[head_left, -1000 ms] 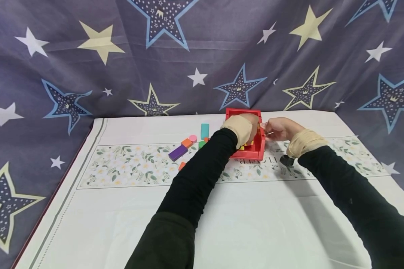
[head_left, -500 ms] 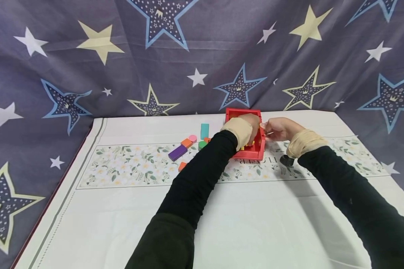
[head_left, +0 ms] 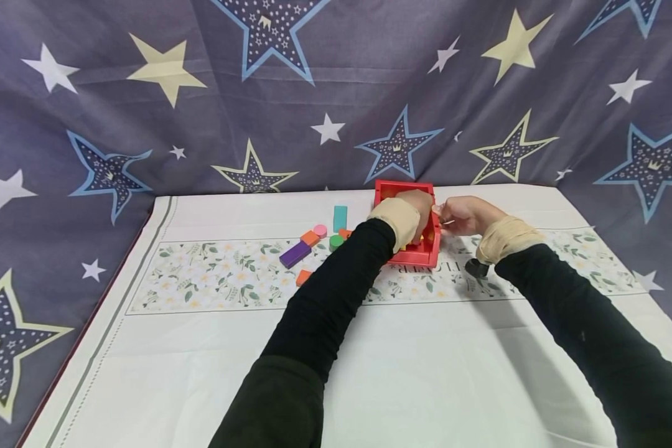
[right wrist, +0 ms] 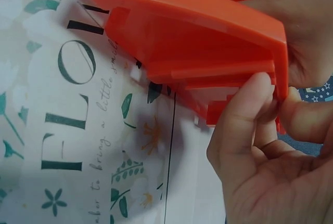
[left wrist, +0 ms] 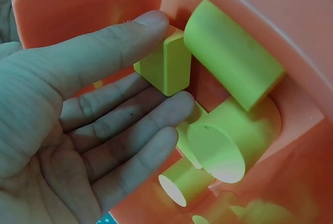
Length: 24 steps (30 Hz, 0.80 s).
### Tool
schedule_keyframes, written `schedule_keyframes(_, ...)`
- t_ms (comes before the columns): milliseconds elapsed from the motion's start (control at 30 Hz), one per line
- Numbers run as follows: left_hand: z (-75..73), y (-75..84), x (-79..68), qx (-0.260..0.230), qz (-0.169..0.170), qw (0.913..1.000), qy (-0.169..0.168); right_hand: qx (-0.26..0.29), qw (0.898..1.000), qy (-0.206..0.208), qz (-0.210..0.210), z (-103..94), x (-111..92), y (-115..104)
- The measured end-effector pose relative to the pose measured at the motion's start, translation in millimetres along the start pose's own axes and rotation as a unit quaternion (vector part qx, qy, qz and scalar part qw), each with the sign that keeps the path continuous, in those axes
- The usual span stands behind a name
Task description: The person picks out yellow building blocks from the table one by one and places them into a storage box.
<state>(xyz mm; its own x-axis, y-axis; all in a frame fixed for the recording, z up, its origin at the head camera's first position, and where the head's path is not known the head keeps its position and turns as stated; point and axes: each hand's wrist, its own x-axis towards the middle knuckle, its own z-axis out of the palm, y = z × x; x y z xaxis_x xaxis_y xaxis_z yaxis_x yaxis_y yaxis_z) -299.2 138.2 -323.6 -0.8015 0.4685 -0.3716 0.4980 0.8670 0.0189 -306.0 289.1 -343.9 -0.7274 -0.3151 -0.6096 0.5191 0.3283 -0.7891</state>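
Note:
My left hand point(head_left: 420, 204) reaches down into a red plastic box point(head_left: 425, 259). In the left wrist view its thumb and index finger pinch a yellow rectangular block point(left wrist: 178, 67); the other fingers extend below it. Beside them in the box lie a yellow half-round block point(left wrist: 234, 55), a large yellow cylinder point(left wrist: 218, 148) and a smaller yellow cylinder point(left wrist: 182, 185). My right hand point(head_left: 465, 214) grips the box's right edge, thumb and index finger pinching the red wall point(right wrist: 218, 42) in the right wrist view.
Left of the box lie a teal block point(head_left: 340, 218), a pink round piece point(head_left: 321, 231), a purple block point(head_left: 295, 254), a green round piece point(head_left: 336, 241) and several orange blocks point(head_left: 310, 238). A black object point(head_left: 477, 267) is under the right wrist. A star-patterned curtain point(head_left: 291, 112) hangs behind the table.
My left hand has shifted very slightly inside the box, covering a little more of the yellow pieces. The right hand stays on the box's edge.

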Motion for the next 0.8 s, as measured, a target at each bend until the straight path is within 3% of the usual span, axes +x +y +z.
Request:
schedule_keyframes(100, 6.6, -2.0, 15.1, 0.004, -0.003, 1.0, 0.007, -0.003, 1.0, 0.003, -0.001, 0.7, 0.2, 0.2)
schedule_keyframes(400, 14.9, -2.5, 27.4, 0.003, -0.006, 0.9997, 0.023, -0.007, 1.0, 0.006, -0.002, 2.1, -1.7, -0.1)
schedule_keyframes(700, 13.2, -0.1, 22.3, -0.011, -0.013, 0.9998, 0.013, -0.002, 1.0, 0.002, 0.0, 2.8, -3.2, -1.2)
schedule_keyframes(800, 10.4, 1.5, 11.4, -0.013, -0.014, 0.9997, 0.014, -0.001, 1.0, 0.004, 0.0, 2.5, -3.6, -1.3)
